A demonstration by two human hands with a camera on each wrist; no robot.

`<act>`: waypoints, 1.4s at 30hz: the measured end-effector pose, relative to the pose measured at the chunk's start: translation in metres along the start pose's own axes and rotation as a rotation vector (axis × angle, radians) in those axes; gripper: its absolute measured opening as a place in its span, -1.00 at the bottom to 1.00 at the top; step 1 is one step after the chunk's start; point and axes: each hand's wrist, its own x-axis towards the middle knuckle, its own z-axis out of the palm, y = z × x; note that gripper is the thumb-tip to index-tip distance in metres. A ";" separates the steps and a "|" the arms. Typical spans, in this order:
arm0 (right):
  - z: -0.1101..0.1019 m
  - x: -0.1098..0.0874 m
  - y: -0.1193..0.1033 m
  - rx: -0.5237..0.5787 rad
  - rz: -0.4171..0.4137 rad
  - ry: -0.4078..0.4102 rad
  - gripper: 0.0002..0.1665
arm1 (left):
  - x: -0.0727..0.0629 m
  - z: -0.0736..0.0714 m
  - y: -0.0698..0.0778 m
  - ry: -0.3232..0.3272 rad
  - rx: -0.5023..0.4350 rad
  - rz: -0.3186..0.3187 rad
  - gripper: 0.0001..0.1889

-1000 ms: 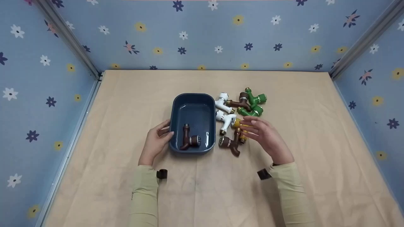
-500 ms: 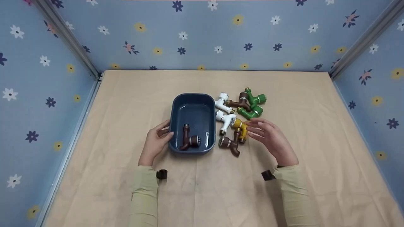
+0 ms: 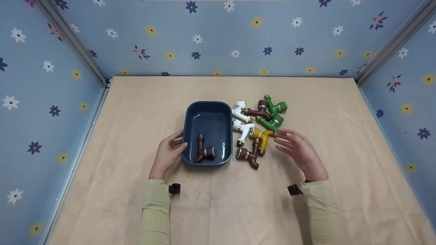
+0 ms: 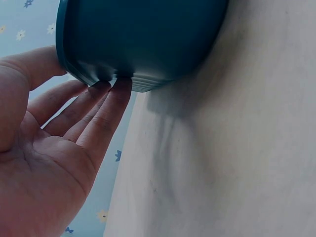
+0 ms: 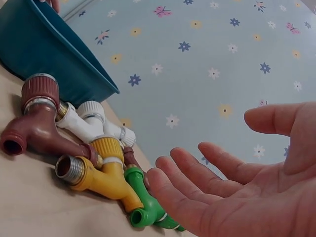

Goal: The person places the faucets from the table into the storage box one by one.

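Observation:
My left hand touches the left side of a dark blue plastic basin; in the left wrist view its fairly straight fingertips meet the outer wall, with the thumb at the rim. A brown tap lies inside the basin near its front end. My right hand hovers with loosely extended fingers and nothing in it, just right of a yellow tap. Beside that lie another brown tap and a white tap. A green tap lies just beyond the right fingertips.
Farther back in the pile are another white tap, a brown tap and another green tap. A beige cloth covers the table. Blue flowered panels enclose the back and sides.
My right hand has drawn back to the right, away from the pile, uncovering the yellow tap and more of the front green one. The left hand and basin have not moved.

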 end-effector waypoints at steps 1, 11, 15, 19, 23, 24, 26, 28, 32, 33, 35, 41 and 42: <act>-0.001 0.000 0.000 0.002 0.001 0.002 -0.57 | 0.000 0.000 0.000 -0.001 -0.005 0.000 -0.44; -0.015 0.000 0.000 -0.002 0.017 0.034 -0.49 | 0.000 0.000 0.000 0.001 -0.014 0.002 -0.44; -0.020 0.000 0.001 -0.002 0.031 0.053 -0.45 | 0.000 0.000 0.000 -0.003 -0.020 -0.004 -0.44; -0.026 0.001 0.001 0.004 0.040 0.076 -0.51 | -0.001 0.000 0.000 -0.007 -0.016 -0.013 -0.44; -0.031 0.003 0.000 -0.012 0.049 0.089 -0.59 | -0.001 0.000 0.001 -0.006 0.004 -0.014 -0.44; -0.032 0.003 0.000 -0.018 0.052 0.096 -0.60 | -0.001 0.000 0.001 -0.005 0.008 -0.012 -0.44; -0.034 0.004 -0.001 -0.037 0.060 0.105 -0.60 | -0.001 0.000 0.001 -0.003 0.014 -0.008 -0.45; -0.036 0.004 -0.001 -0.055 0.063 0.109 -0.57 | -0.001 0.000 0.002 0.000 0.016 -0.007 -0.45; -0.040 0.005 -0.001 -0.063 0.064 0.104 -0.54 | -0.001 0.001 0.002 0.002 0.019 -0.004 -0.45; -0.041 0.006 -0.001 -0.064 0.065 0.102 -0.54 | -0.001 0.001 0.002 0.002 0.020 -0.001 -0.46; -0.043 0.006 0.000 -0.057 0.068 0.098 -0.54 | -0.001 0.001 0.002 0.002 0.021 0.004 -0.46; -0.049 0.012 0.002 -0.046 0.082 0.111 -0.47 | -0.001 0.001 0.002 0.002 0.024 0.009 -0.46; -0.050 0.013 0.002 -0.045 0.085 0.115 -0.45 | -0.001 0.001 0.002 0.002 0.024 0.008 -0.45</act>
